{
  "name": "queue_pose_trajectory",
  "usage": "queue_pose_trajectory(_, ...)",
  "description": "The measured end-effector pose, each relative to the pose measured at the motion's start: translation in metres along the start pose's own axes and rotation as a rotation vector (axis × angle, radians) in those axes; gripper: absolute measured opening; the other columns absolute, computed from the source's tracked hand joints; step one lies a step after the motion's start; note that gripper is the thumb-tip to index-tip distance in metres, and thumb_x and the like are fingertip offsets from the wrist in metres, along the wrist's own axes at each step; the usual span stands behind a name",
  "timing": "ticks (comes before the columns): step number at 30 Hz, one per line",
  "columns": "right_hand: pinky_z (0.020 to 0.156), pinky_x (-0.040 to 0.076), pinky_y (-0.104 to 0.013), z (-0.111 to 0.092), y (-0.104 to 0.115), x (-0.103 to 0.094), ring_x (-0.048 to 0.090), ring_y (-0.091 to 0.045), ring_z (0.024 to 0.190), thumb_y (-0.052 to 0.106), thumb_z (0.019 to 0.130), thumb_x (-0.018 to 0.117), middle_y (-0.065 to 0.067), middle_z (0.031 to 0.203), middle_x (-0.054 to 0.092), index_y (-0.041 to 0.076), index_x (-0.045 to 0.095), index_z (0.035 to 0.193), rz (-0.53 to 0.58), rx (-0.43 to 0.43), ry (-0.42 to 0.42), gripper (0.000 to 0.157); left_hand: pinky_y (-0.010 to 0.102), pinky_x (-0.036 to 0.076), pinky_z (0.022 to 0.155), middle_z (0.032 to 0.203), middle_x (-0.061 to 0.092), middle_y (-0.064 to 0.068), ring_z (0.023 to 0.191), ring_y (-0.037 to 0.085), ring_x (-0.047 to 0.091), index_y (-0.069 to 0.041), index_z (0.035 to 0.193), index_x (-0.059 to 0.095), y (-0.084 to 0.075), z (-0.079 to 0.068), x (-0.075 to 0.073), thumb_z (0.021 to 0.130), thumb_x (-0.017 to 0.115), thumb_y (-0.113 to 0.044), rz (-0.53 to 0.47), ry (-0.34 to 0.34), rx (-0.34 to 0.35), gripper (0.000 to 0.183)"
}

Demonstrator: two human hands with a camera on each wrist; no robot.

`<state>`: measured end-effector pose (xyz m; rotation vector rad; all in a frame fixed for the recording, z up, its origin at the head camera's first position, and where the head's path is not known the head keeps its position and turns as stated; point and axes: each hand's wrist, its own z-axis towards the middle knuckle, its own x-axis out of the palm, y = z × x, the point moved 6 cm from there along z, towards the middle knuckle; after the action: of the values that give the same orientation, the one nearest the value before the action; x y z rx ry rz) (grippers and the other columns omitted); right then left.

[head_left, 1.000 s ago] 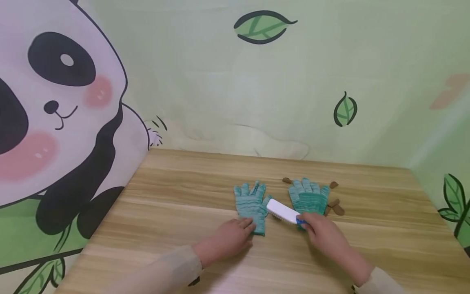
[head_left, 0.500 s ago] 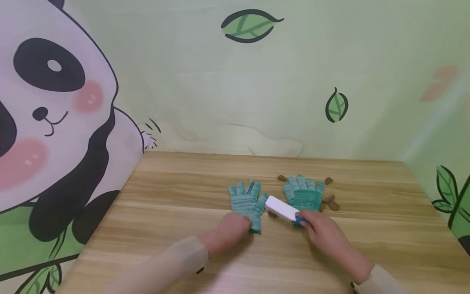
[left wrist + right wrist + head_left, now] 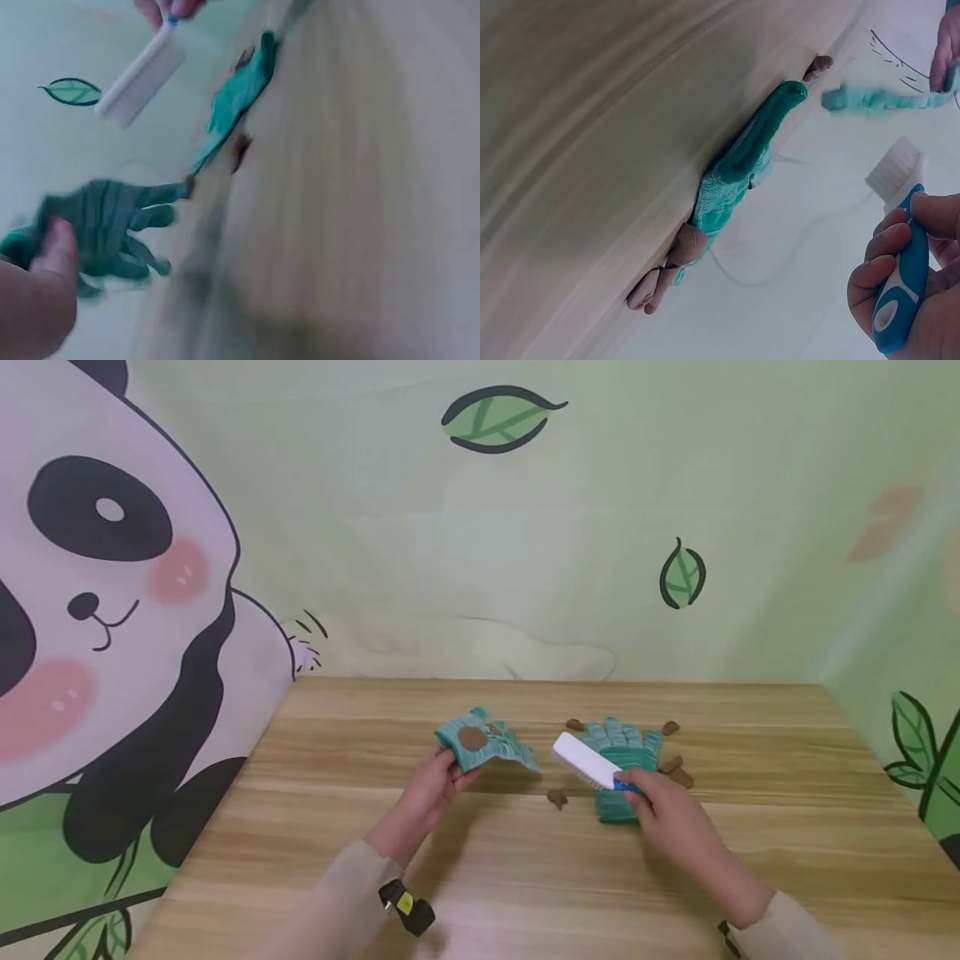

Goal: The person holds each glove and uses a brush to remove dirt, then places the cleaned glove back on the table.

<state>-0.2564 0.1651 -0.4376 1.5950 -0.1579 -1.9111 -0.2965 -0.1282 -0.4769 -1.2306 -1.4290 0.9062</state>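
My left hand (image 3: 426, 797) grips a green striped knitted glove (image 3: 97, 225) by its cuff, lifted above the table with the fingers drooping to the right. A brown patch (image 3: 472, 737) shows on the face of this glove turned up in the head view. In my right hand (image 3: 678, 827) is a scrubbing brush (image 3: 587, 760), its white head over the second glove. The right wrist view shows my fingers curled round its blue and white handle (image 3: 906, 274), bristles (image 3: 892, 176) pointing away from the palm. The second green glove (image 3: 618, 810) lies on the table, partly hidden by brush and hand.
Brown lumps lie around the second glove: one (image 3: 575, 725) at its upper left, one (image 3: 671, 727) at its upper right, some (image 3: 680, 777) to its right, another (image 3: 557, 797) to its left. The wooden table (image 3: 360, 718) meets a wall painted with leaves and a panda (image 3: 202, 668).
My left hand has picked the left glove up off the table and turned it, exposing the brown patch. A brown lump now shows uncovered. The brush has risen slightly.
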Motion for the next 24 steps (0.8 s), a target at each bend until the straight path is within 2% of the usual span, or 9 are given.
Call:
queue_pose_trajectory(2, 0.069, 0.057, -0.039, 0.0, 0.0, 0.0, 0.073, -0.027, 0.094, 0.003, 0.096, 0.066, -0.018, 0.112, 0.076, 0.003, 0.07, 0.119, 0.001, 0.001, 0.006, 0.023, 0.03, 0.058, 0.1, 0.125, 0.07, 0.014, 0.097, 0.004, 0.07, 0.009, 0.154, 0.034, 0.01, -0.008, -0.004, 0.108, 0.031, -0.005, -0.074, -0.004, -0.07, 0.048)
queue_pose_trajectory(5, 0.073, 0.059, -0.044, 0.002, -0.001, 0.0, 0.074, -0.031, 0.097, 0.003, 0.097, 0.066, -0.019, 0.112, 0.076, 0.002, 0.07, 0.119, 0.003, -0.008, 0.009, 0.023, 0.038, 0.054, 0.108, 0.118, 0.073, 0.009, 0.098, 0.007, 0.071, 0.011, 0.154, 0.031, 0.031, -0.02, -0.007, 0.108, 0.031, -0.003, -0.091, 0.003, -0.181, 0.048)
queue_pose_trajectory(8, 0.075, 0.06, -0.046, 0.003, -0.001, 0.001, 0.074, -0.034, 0.099, 0.003, 0.097, 0.066, -0.02, 0.112, 0.076, 0.001, 0.07, 0.12, 0.002, -0.02, 0.003, 0.023, 0.047, 0.047, 0.115, 0.129, 0.068, 0.023, 0.116, 0.024, 0.07, 0.013, 0.152, 0.031, 0.043, -0.028, -0.007, 0.108, 0.031, -0.002, -0.095, -0.008, -0.244, 0.047)
queue_pose_trajectory(11, 0.073, 0.059, -0.045, 0.005, 0.0, 0.001, 0.074, -0.033, 0.097, 0.002, 0.096, 0.066, -0.02, 0.112, 0.076, 0.001, 0.07, 0.119, 0.0, -0.023, 0.002, 0.024, 0.05, 0.041, 0.12, 0.146, 0.051, 0.037, 0.139, 0.041, 0.054, 0.017, 0.151, 0.03, 0.05, -0.033, -0.001, 0.109, 0.029, -0.004, -0.104, 0.0, -0.293, 0.047)
queue_pose_trajectory(13, 0.072, 0.059, -0.044, 0.005, 0.001, 0.001, 0.073, -0.032, 0.096, 0.001, 0.095, 0.067, -0.02, 0.111, 0.076, 0.001, 0.07, 0.119, 0.004, -0.022, 0.004, 0.024, 0.048, 0.038, 0.122, 0.153, 0.04, 0.038, 0.147, 0.044, 0.043, 0.019, 0.151, 0.027, 0.053, -0.036, 0.004, 0.11, 0.026, -0.006, -0.105, 0.026, -0.329, 0.048)
queue_pose_trajectory(15, 0.073, 0.059, -0.045, 0.005, 0.002, 0.002, 0.073, -0.033, 0.097, 0.002, 0.095, 0.067, -0.021, 0.112, 0.076, 0.001, 0.07, 0.118, 0.009, -0.026, 0.008, 0.023, 0.045, 0.04, 0.121, 0.154, 0.039, 0.038, 0.146, 0.041, 0.045, 0.02, 0.15, 0.027, 0.057, -0.039, 0.008, 0.111, 0.026, -0.009, -0.097, 0.045, -0.369, 0.049)
queue_pose_trajectory(20, 0.078, 0.06, -0.048, 0.005, 0.005, 0.008, 0.074, -0.036, 0.1, 0.003, 0.095, 0.067, -0.019, 0.11, 0.076, 0.001, 0.071, 0.115, 0.009, -0.051, 0.01, 0.02, 0.041, 0.052, 0.112, 0.146, 0.053, 0.032, 0.129, 0.032, 0.065, 0.018, 0.145, 0.039, 0.066, -0.051, 0.011, 0.111, 0.029, -0.013, -0.042, 0.089, -0.461, 0.047)
queue_pose_trajectory(22, 0.078, 0.06, -0.048, 0.005, 0.006, 0.012, 0.074, -0.035, 0.099, 0.003, 0.095, 0.067, -0.018, 0.109, 0.077, 0.001, 0.071, 0.114, -0.001, -0.062, 0.012, 0.019, 0.041, 0.054, 0.109, 0.142, 0.058, 0.031, 0.126, 0.032, 0.067, 0.017, 0.144, 0.043, 0.067, -0.059, 0.01, 0.111, 0.03, -0.015, 0.015, 0.153, -0.496, 0.048)
queue_pose_trajectory(24, 0.079, 0.06, -0.048, 0.006, 0.008, 0.015, 0.074, -0.035, 0.099, 0.004, 0.095, 0.068, -0.017, 0.108, 0.077, 0.002, 0.071, 0.113, -0.012, -0.074, 0.02, 0.018, 0.042, 0.056, 0.106, 0.139, 0.062, 0.03, 0.124, 0.033, 0.069, 0.015, 0.142, 0.047, 0.064, -0.068, 0.008, 0.11, 0.032, -0.016, 0.112, 0.242, -0.516, 0.047)
